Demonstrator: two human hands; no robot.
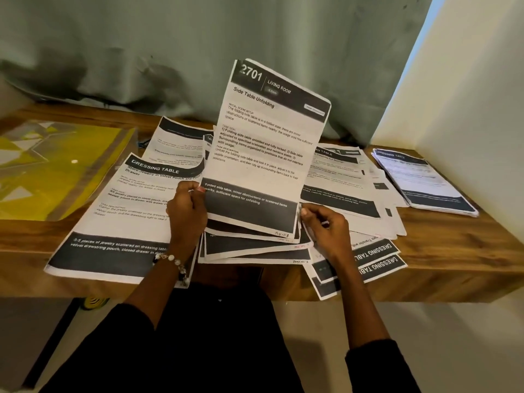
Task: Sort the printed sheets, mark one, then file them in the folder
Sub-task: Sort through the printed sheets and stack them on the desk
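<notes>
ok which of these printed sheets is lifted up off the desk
The Side Table Unfolding sheet, headed 2701 Living Room. It stands raised, its lower edge held by the left hand and right hand; the others lie flat.

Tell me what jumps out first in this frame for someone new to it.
First, the white printed sheet headed "2701 Living Room, Side Table Unfolding", raised at centre, its lower edge gripped by the left hand and pinched by the right hand over a fanned stack. More black-banded printed sheets sprawl across the wooden table. A yellow patterned plastic folder lies far left, and a neat pile of sheets far right.
</notes>
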